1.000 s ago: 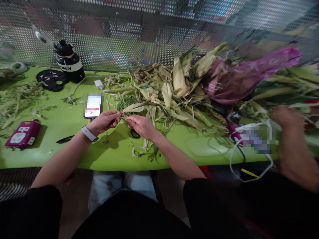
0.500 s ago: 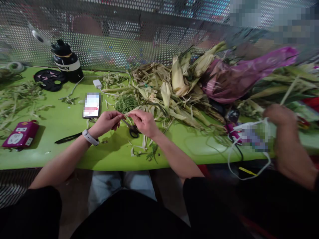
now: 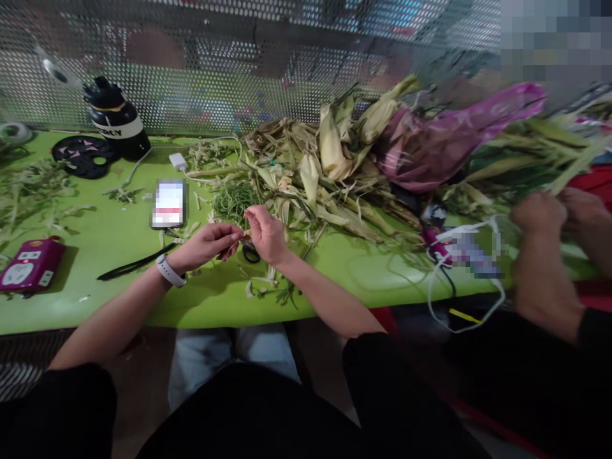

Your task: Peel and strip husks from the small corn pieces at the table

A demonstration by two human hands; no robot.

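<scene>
My left hand (image 3: 213, 245), with a white band on its wrist, is closed in a pinch just above the green table. Close beside it on the right, my right hand (image 3: 268, 234) also has its fingertips pinched together, a little higher. What is between the fingers of either hand is too small to make out. Dark-handled scissors (image 3: 251, 254) lie partly hidden below the hands. Behind them sits a tangled heap of thin green strands (image 3: 234, 199). Corn husks (image 3: 310, 182) are piled to the right of that heap. A phone (image 3: 168, 203) lies to the left, its screen lit.
A black bottle (image 3: 122, 127) stands at the back left beside a black mask (image 3: 83, 156). A purple power socket box (image 3: 32, 264) sits at the left. On the right are a pink plastic bag (image 3: 425, 150), white cables (image 3: 433, 296) and another person's hands (image 3: 540, 213) holding a stalk.
My hands have drawn slightly apart, the left lower and the right higher. The pale strip seen between them no longer shows. The view has shifted slightly. The other person's second hand has come into sight.
</scene>
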